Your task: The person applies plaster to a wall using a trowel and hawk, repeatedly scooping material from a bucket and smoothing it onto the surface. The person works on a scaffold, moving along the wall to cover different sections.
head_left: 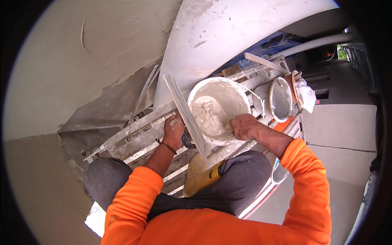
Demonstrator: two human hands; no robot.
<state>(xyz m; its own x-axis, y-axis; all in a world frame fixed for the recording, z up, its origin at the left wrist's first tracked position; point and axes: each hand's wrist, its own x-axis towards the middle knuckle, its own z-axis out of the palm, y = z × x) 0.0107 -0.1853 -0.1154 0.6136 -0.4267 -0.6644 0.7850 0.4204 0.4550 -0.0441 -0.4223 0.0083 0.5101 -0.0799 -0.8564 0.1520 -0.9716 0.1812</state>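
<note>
I squat on a scaffold platform, orange sleeves and grey trousers in view. My left hand [174, 131] grips the handle of a long flat trowel [185, 114], which stands on edge beside a white bucket [241, 90]. The bucket holds wet grey plaster [208, 112]. My right hand [243, 125] is closed on a small tool whose tip dips into the plaster at the bucket's near rim; the tool itself is mostly hidden by the hand.
A second smaller bucket [281, 99] and a white rag [305, 94] sit to the right on the planks [139, 134]. A plastered wall [81, 53] rises on the left, a white curved column [220, 32] ahead. The floor lies far below on the right.
</note>
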